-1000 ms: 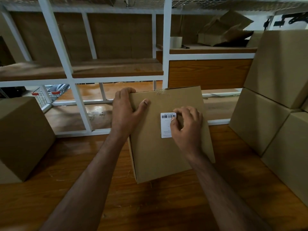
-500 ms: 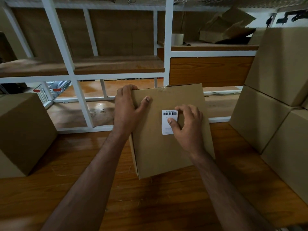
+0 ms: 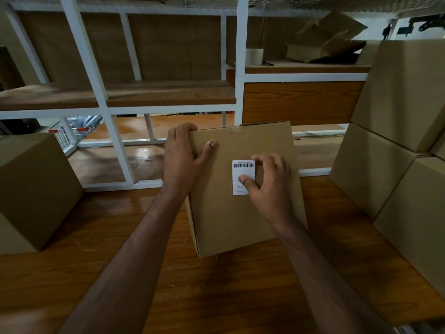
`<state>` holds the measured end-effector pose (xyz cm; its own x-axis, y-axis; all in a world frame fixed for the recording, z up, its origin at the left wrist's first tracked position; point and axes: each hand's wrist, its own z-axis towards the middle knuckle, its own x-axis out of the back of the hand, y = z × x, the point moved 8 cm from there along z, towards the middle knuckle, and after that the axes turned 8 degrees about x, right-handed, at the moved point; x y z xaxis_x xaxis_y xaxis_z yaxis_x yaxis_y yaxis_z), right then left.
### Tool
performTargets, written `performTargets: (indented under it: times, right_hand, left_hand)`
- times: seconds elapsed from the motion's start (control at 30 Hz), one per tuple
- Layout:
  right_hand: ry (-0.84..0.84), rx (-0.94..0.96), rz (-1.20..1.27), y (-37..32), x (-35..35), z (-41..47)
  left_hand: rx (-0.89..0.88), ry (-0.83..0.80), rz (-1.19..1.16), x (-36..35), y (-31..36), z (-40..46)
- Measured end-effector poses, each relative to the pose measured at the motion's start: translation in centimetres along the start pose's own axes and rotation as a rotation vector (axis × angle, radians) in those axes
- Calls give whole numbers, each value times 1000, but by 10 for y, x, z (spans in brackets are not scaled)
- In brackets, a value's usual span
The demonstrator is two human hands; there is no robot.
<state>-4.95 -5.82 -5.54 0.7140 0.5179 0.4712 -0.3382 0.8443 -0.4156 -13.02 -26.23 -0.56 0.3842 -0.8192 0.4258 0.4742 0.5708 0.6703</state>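
Dim room, glossy wooden table (image 3: 216, 297) in front. Behind it stands a white metal rack (image 3: 240, 68) with wooden shelf boards (image 3: 168, 92) and a wire mesh top (image 3: 313, 3). Tape roll (image 3: 254, 56) and crumpled open carton (image 3: 325, 42) on the right shelf; stacked cartons (image 3: 397, 141) at right, single carton (image 3: 31, 189) at left.

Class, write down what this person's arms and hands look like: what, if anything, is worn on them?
Both forearms are bare right up from the frame's lower edge: no sleeves show. The left hand and right hand are ungloved, with no watch, bracelet or ring visible, and short nails.
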Motion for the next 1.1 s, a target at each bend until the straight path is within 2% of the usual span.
performTargets:
  times: [0.5, 0.7, 0.87, 1.1]
  right_hand:
    - [12, 3, 111, -6, 14, -18]
    - [-49, -123, 352, -5, 16, -29]
    - [45, -32, 337, -8, 31, -31]
    - [109, -8, 453, -4, 38, -37]
  left_hand:
    - [18, -6, 15, 1, 2, -11]
    - [22, -5, 13, 3, 3, -16]
    - [12, -7, -1, 3, 4, -19]
    - [2, -3, -17, 5, 7, -24]
